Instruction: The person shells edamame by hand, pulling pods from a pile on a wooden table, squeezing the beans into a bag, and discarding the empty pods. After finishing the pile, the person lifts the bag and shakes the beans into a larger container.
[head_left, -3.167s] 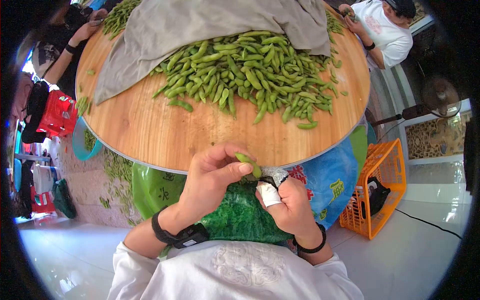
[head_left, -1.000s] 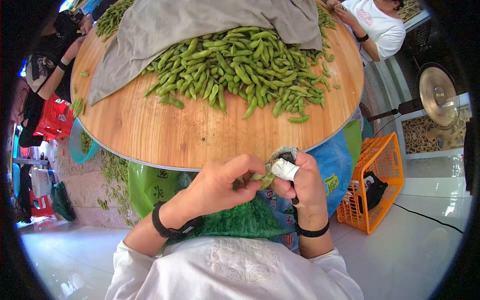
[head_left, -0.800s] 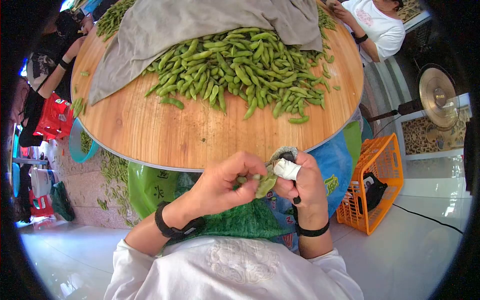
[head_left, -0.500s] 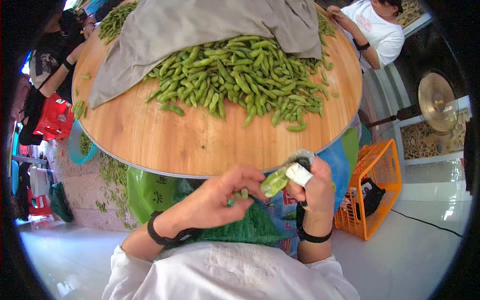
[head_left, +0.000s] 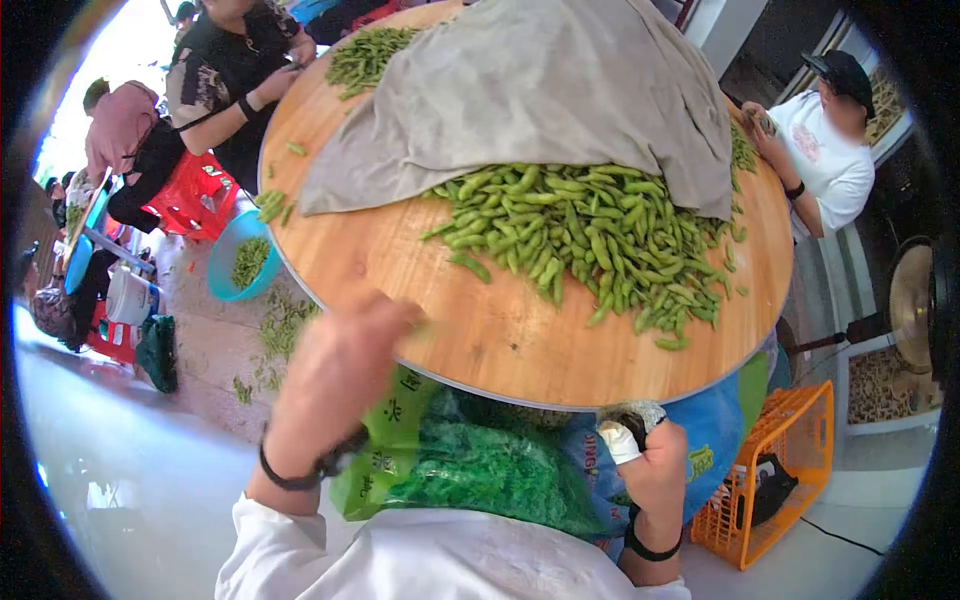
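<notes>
My left hand is smeared by motion over the left front edge of the round wooden table. A small green bit shows at its blurred fingertips. Low by the front edge, my right hand is closed, with a white wrap at the thumb. Beside that wrap sits a dark thing with a silvery, fuzzy rim; I cannot tell its kind. A heap of green soybean pods lies on the table, partly under a grey cloth.
Green bags and a blue bag hang below the front edge. An orange crate stands right; a turquoise tub with pods stands left. People work at the far left and right. Pods litter the floor.
My left hand has swung left and up, away from my right hand. The green pod between the hands no longer shows there. The view has tilted up and shifted left.
</notes>
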